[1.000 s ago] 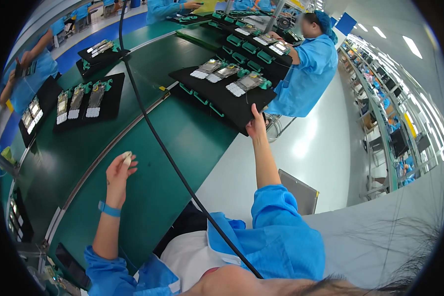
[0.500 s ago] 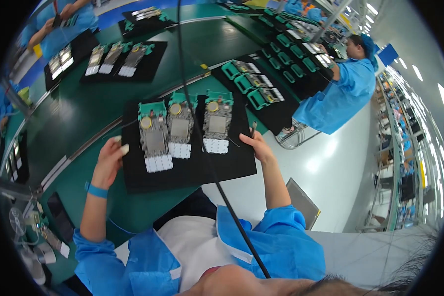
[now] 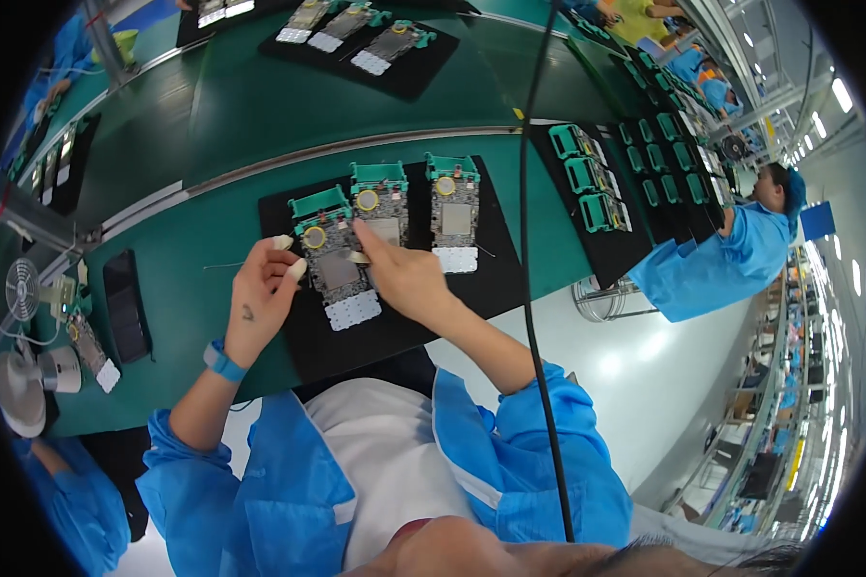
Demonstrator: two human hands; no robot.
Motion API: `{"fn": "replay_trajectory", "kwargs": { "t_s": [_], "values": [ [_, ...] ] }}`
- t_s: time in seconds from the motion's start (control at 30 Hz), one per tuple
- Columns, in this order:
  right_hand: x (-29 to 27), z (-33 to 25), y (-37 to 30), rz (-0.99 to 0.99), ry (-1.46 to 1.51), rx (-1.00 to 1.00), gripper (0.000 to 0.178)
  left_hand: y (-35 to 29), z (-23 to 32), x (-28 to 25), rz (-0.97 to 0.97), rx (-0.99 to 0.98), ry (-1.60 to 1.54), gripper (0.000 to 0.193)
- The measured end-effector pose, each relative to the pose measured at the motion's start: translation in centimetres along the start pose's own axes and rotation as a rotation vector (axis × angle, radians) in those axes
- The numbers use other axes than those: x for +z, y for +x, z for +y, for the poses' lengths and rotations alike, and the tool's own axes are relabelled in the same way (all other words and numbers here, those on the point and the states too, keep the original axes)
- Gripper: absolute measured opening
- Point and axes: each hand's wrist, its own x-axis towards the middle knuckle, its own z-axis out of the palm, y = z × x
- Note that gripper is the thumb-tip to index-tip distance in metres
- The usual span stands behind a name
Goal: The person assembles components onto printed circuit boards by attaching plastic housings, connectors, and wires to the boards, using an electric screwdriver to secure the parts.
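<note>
Three circuit boards with green plastic frames lie on a black mat [image 3: 471, 293] in front of me: the left board [image 3: 337, 268], the middle board [image 3: 386, 228] and the right board [image 3: 454, 219]. Each has a round yellow part near its top; white pads show on the left and right ones. My left hand [image 3: 265, 291] is beside the left board, fingers bent and apart, pale covers on the fingertips. Over the boards' neighbouring edges is my right hand [image 3: 409, 282], index finger stretched, thumb apart from it. Its other fingers are hidden beneath.
A black phone [image 3: 127, 306], a small fan [image 3: 24, 288] and another board [image 3: 89, 346] lie at the left. Across the rail [image 3: 260, 166], a mat [image 3: 419, 79] bears more boards. Green frames [image 3: 587, 178] stand at right, near a person in blue [image 3: 717, 255]. A black cable [image 3: 534, 327] hangs in front.
Both hands have let go of the mat's side edges, and it now rests on the green table. My right hand has moved left over the boards; my left hand has come in beside the left board.
</note>
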Motion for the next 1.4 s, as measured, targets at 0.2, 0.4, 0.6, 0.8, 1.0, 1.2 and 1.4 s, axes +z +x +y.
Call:
{"fn": "replay_trajectory", "kwargs": {
  "t_s": [0.2,0.4,0.6,0.8,1.0,1.2,1.4],
  "values": [
    [-2.6,1.2,-1.1,-0.046,-0.077,0.049,0.046,0.3,-1.7,-1.5,-0.022,-0.064,-0.102,0.027],
    [1.1,-0.9,0.6,-0.118,0.273,0.417,0.026,0.9,-1.3,0.0,-0.103,-0.083,-0.236,0.023],
    [0.3,-1.1,2.3,-0.311,1.464,1.079,0.02,0.7,0.7,0.4,0.14,0.504,0.325,0.027],
    [0.8,-2.0,2.2,-0.287,1.495,1.17,0.017,1.2,0.1,-0.6,0.134,0.726,0.457,0.024],
    [1.2,-2.6,1.7,-0.207,1.211,1.037,0.018,0.2,0.2,-1.7,0.057,0.569,0.291,0.024],
    [1.9,-3.9,1.7,-0.12,0.646,0.613,0.02,1.3,-0.3,-2.0,-0.063,0.626,0.427,0.026],
    [1.8,-3.4,1.5,-0.041,0.273,0.14,0.028,1.9,0.2,-1.7,-0.152,0.541,0.52,0.025]
  ]
}}
